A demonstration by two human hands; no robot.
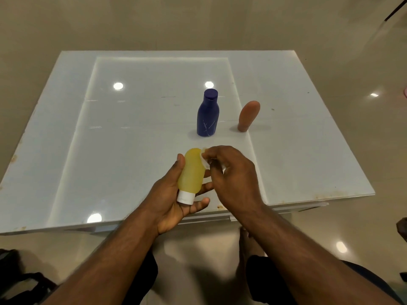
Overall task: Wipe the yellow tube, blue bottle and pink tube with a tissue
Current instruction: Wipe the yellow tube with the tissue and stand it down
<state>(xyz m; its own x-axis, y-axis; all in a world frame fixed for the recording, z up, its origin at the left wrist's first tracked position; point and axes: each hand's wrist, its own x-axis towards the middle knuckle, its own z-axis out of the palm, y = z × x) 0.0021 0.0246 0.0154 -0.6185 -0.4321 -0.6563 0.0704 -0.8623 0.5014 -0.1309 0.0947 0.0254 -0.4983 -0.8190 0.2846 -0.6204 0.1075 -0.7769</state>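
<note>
My left hand (169, 201) grips the yellow tube (191, 175) above the table's near edge, white cap toward me and rounded end pointing away. My right hand (231, 172) pinches a small white tissue (204, 161) against the tube's upper right side; most of the tissue is hidden by my fingers. The blue bottle (208, 114) stands upright on the table beyond my hands. To its right the pink tube (248, 116) stands on its cap, leaning slightly right.
The white glossy table (110, 150) has a raised inner panel and rust spots along its near edge. Beige tiled floor surrounds it. A black bag (19, 280) lies on the floor at lower left. My knees and a bare foot (247, 245) show below the table edge.
</note>
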